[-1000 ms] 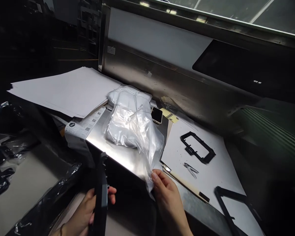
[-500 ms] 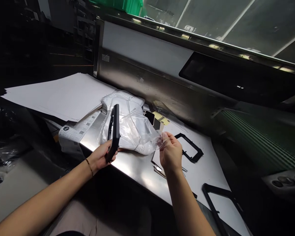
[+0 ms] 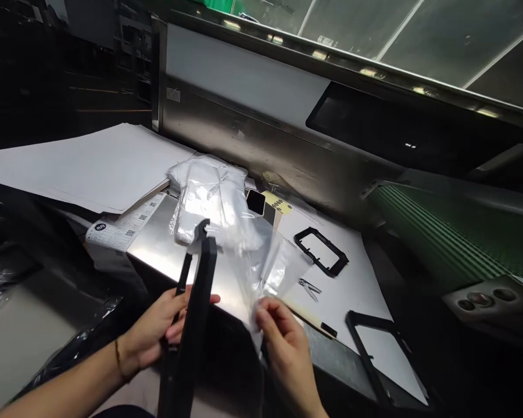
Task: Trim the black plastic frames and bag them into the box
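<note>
My left hand point(image 3: 150, 331) grips a black plastic frame point(image 3: 200, 296), held nearly edge-on in front of the bench. Between the thumb and fingers of my right hand point(image 3: 287, 342) is pinched a clear plastic bag point(image 3: 248, 255), partly blurred, hanging off a little to the right of the frame. Behind both lies a pile of clear plastic bags point(image 3: 207, 191). A second black frame point(image 3: 339, 267) rests on white sheeting to the right, with small nippers point(image 3: 309, 287) nearby. Another black frame point(image 3: 369, 363) lies at the near right edge.
A stack of large white sheets point(image 3: 78, 168) covers the bench's left end. A metal panel point(image 3: 244, 130) rises along the back. To the right runs a green ribbed conveyor point(image 3: 440, 238). A yellow sheet point(image 3: 276, 203) with printed circles sits near the pile.
My right hand has drawn a bag off the pile toward me. My left hand has brought the black frame nearer and lower. The view has shifted slightly.
</note>
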`<move>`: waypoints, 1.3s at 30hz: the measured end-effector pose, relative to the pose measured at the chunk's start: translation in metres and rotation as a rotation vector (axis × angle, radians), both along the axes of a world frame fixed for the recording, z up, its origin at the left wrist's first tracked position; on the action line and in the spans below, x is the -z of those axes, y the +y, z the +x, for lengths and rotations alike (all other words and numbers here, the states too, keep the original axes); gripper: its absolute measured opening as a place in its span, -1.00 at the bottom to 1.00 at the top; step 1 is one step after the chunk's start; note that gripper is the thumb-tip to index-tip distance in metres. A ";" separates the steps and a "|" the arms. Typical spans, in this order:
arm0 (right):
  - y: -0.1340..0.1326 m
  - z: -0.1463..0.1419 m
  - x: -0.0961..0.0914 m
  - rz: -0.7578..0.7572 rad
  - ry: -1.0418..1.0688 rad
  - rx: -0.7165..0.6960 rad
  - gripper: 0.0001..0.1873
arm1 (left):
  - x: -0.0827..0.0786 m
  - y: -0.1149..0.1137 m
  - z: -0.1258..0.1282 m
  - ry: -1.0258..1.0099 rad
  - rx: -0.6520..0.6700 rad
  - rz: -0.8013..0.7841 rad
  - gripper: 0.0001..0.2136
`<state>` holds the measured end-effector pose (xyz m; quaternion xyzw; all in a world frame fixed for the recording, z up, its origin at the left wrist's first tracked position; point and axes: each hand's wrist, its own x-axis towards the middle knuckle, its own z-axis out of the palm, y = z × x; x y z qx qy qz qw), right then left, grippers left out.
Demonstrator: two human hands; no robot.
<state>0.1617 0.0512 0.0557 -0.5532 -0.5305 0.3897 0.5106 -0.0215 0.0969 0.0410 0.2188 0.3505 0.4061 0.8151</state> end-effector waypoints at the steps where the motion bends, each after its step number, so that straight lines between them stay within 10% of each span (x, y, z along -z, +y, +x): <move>1: -0.007 -0.005 0.007 -0.042 -0.037 -0.041 -0.81 | 0.002 -0.015 0.000 0.005 0.009 -0.012 -0.75; 12: -0.038 -0.035 0.029 -0.126 -0.274 -0.484 -0.89 | 0.030 -0.059 -0.015 0.172 0.018 -0.213 -0.76; 21: -0.047 -0.072 0.066 -0.206 0.064 -0.450 -0.82 | 0.049 -0.088 -0.030 0.277 0.020 -0.213 -0.70; 29: -0.063 -0.024 0.092 -0.357 0.547 -0.083 -0.71 | 0.081 -0.091 -0.073 0.415 -0.063 -0.185 -0.75; 39: -0.058 -0.026 0.133 -0.515 0.332 -0.001 -0.73 | 0.094 -0.094 -0.097 0.717 0.161 0.014 -0.50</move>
